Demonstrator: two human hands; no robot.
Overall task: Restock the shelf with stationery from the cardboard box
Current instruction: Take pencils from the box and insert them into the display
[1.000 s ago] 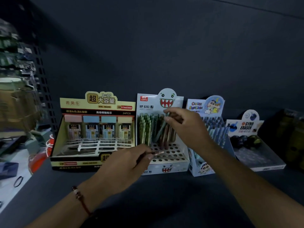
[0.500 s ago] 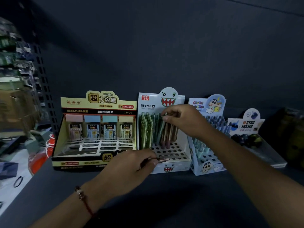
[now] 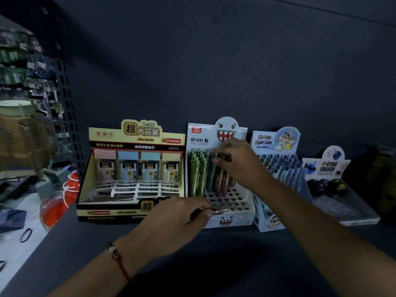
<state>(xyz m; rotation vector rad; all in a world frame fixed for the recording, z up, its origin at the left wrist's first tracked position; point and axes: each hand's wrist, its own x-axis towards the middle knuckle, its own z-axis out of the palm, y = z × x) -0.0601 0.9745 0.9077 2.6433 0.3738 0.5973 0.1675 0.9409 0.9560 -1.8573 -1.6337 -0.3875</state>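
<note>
Mid-restock: right hand (image 3: 237, 161) pinches a pencil (image 3: 218, 168) into the holed tray (image 3: 233, 200); left hand (image 3: 177, 219) below grips spare pencils (image 3: 216, 210). Next: seat tip in a free hole.

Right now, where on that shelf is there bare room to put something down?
The dark shelf in front of the display boxes is bare. The monster-face pencil box has empty front holes. Behind, the boxes stand crowded side by side.
</note>
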